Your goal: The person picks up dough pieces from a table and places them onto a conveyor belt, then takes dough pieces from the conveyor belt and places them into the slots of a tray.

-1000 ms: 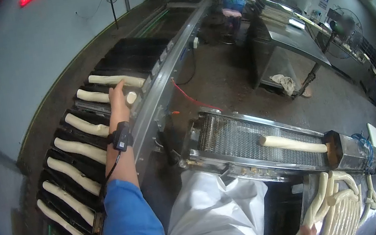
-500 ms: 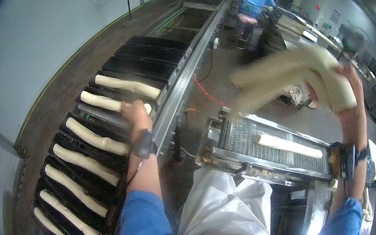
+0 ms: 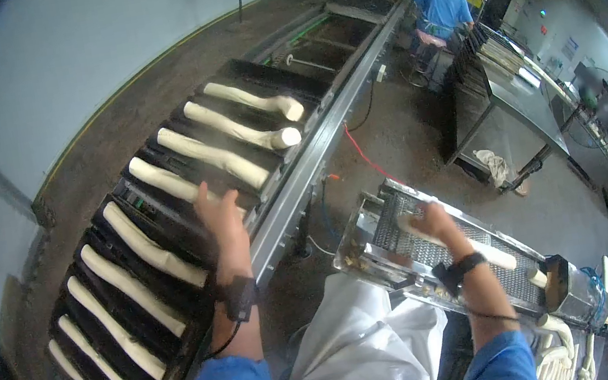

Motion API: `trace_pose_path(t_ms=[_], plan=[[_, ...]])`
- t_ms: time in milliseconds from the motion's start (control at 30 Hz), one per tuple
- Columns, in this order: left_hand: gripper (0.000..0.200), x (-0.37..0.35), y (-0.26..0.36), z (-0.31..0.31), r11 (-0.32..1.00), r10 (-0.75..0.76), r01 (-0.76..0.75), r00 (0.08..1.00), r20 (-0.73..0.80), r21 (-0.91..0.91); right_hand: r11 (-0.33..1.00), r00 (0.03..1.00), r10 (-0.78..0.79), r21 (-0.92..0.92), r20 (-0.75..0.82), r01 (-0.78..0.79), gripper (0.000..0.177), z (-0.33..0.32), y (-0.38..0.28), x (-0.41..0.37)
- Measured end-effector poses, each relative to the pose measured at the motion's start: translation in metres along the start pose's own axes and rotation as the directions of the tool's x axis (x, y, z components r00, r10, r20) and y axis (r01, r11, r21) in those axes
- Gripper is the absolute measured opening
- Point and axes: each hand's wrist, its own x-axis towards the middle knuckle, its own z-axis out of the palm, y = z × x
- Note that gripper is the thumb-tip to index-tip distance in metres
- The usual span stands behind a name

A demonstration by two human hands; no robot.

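Long pale dough strips [image 3: 213, 157] lie in a row of black trays [image 3: 254, 77] on my left. My left hand [image 3: 222, 217] is over the near end of one strip [image 3: 164, 182], its fingers spread apart. On the metal mesh belt [image 3: 388, 234] in front of me, my right hand [image 3: 441, 225] has its fingers curled around a dough strip [image 3: 499, 258]. One end of that strip shows past the fingers and the other past the wrist. Two bent strips [image 3: 240, 127] occupy the farther trays, their near ends thick and blunt.
A steel rail [image 3: 315, 158] runs along the trays. Beyond the belt stands a metal table [image 3: 511, 117] with a white cloth [image 3: 493, 166] hanging below. A person in blue [image 3: 441, 9] sits farther up the line. More dough strips [image 3: 557, 357] are piled at lower right.
The dough lengths that swung from my right hand are gone from it, and two more strips lie in the farther trays. My right hand has come down to the belt; my left hand has opened.
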Motion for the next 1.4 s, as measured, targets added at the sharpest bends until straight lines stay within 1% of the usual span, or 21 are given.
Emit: trace_pose_path(t_ms=[33,67,133,267,333,433,467,500,533,567,600,633,733,800,867,1067,1167,1267,1333,1367,1400], plan=[[0.072,-0.003,0.004,-0.008,1.0,0.006,-0.006,1.0,0.015,0.007,0.986,0.993,0.119,0.112,0.017,-0.121,0.049,0.015,-0.003,-0.012],[0.073,-0.009,0.01,-0.013,1.0,0.01,-0.01,1.0,0.029,0.016,0.996,0.953,-0.078,0.008,-0.292,0.084,0.044,0.041,0.011,-0.017],[0.072,-0.025,0.032,-0.021,0.997,-0.061,0.062,0.998,0.018,-0.04,0.97,0.911,-0.242,-0.07,-0.334,0.232,0.04,0.027,-0.01,-0.041],[0.068,-0.042,0.049,-0.041,0.988,-0.062,0.063,0.998,0.012,-0.14,0.916,0.977,-0.198,-0.368,-0.076,0.157,0.037,0.02,-0.043,-0.047],[0.066,-0.052,0.059,-0.049,0.978,-0.105,0.094,0.993,-0.051,-0.189,0.946,0.998,-0.06,-0.319,-0.015,0.052,0.033,0.014,-0.05,-0.037],[0.063,-0.059,0.055,-0.064,0.992,-0.029,0.022,0.998,-0.063,-0.124,0.982,0.914,-0.188,-0.036,-0.36,0.188,0.035,-0.011,-0.027,-0.005],[0.062,-0.062,0.056,-0.068,0.998,-0.008,0.004,0.998,-0.061,-0.065,0.976,0.892,-0.11,0.121,-0.439,0.18,0.034,-0.051,-0.045,-0.012],[0.056,-0.051,0.033,-0.08,0.982,0.169,-0.165,0.985,-0.038,0.087,0.883,0.785,-0.168,0.263,-0.596,0.388,0.03,-0.072,-0.038,-0.005],[0.056,-0.052,0.034,-0.08,0.983,0.167,-0.162,0.985,-0.044,0.091,0.721,0.864,-0.018,0.592,-0.503,0.359,0.025,-0.108,-0.051,-0.013],[0.054,-0.054,0.038,-0.075,0.933,0.3,-0.293,0.954,0.001,0.207,0.607,0.863,-0.004,0.685,-0.505,0.403,0.024,-0.146,-0.071,-0.03],[0.051,-0.057,0.044,-0.068,0.852,0.421,-0.419,0.905,0.064,0.314,0.631,0.835,0.04,0.662,-0.548,0.404,0.028,-0.178,-0.089,-0.039],[0.048,-0.064,0.053,-0.053,0.916,0.38,-0.386,0.922,0.071,0.113,0.464,0.808,0.011,0.718,-0.59,0.518,0.035,-0.196,-0.102,-0.043],[0.044,-0.069,0.063,-0.026,0.963,0.245,-0.264,0.94,0.239,0.049,-0.021,0.718,-0.329,0.765,-0.614,0.644,0.057,-0.227,-0.137,-0.054],[0.043,-0.057,0.048,-0.015,0.956,0.288,-0.294,0.92,0.265,-0.019,-0.065,0.687,-0.399,0.767,-0.607,0.639,0.065,-0.221,-0.16,-0.063],[0.044,-0.055,0.053,-0.006,0.998,0.026,-0.04,0.955,0.294,0.044,0.09,0.695,-0.456,0.748,-0.556,0.657,0.07,-0.205,-0.162,-0.069],[0.045,-0.03,0.046,-0.016,0.998,-0.046,0.03,0.962,0.269,0.063,0.52,0.893,-0.388,0.746,-0.227,0.416,0.071,-0.12,-0.083,-0.056],[0.047,-0.03,0.054,-0.027,0.952,-0.172,0.209,0.97,0.173,-0.225,0.831,0.962,-0.192,0.49,-0.194,0.264,0.066,-0.058,-0.006,-0.04],[0.049,-0.007,0.024,-0.045,0.985,0.025,-0.012,0.997,0.071,-0.175,0.987,0.975,-0.073,0.122,-0.211,0.101,0.067,-0.018,0.063,-0.045],[0.054,-0.005,0.025,-0.062,0.986,-0.083,0.093,0.994,0.071,-0.141,0.995,0.982,0.082,-0.042,-0.172,-0.09,0.066,-0.007,0.094,-0.059],[0.054,-0.007,0.025,-0.068,0.958,0.128,-0.134,0.991,0.043,0.253,0.976,0.973,0.174,-0.104,-0.148,-0.19,0.065,-0.003,0.104,-0.07],[0.054,-0.007,0.024,-0.073,0.73,0.328,-0.321,0.939,0.104,0.603,0.977,0.974,0.172,-0.103,-0.145,-0.188,0.065,0.005,0.117,-0.08]])
